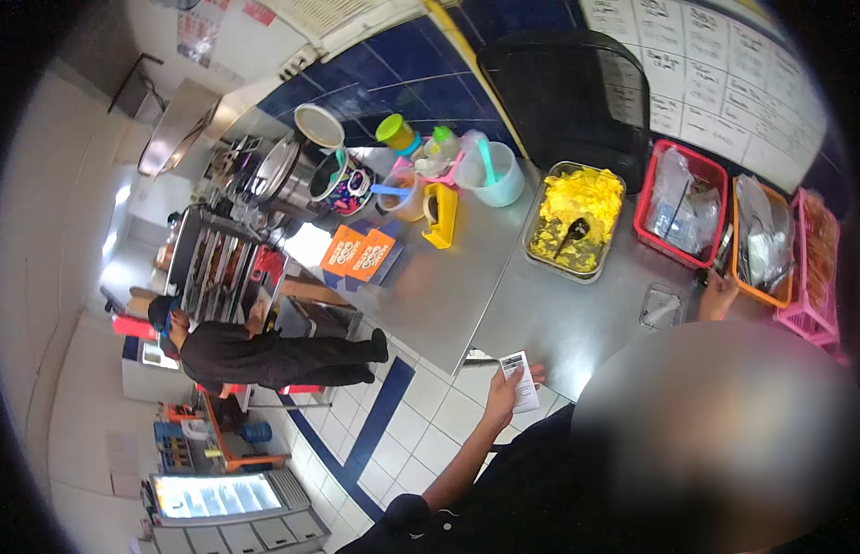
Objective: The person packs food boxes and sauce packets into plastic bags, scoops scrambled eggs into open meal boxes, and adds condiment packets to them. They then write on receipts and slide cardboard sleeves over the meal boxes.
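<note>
My left hand (506, 395) is closed on a printed paper slip (520, 382), held just off the front edge of the steel counter (532, 323). My right hand (719, 295) reaches to the near end of the orange basket (768, 295), beside the red basket (693, 250). Its fingers look curled near a small dark item, which I cannot make out. Clear plastic bags fill much of both baskets. Left of the red basket stands a steel pan (564, 269) of yellow food that looks like scrambled egg, with a dark spoon in it. A small clear container (662, 307) lies near my right hand.
Tubs, a yellow holder (441, 218) and orange-and-blue boxes (360, 255) stand on the left counter. A pink basket (819, 268) is at the far right. Another person (254, 355) in dark clothes stands by a tray rack (213, 263). A blurred patch covers the lower right.
</note>
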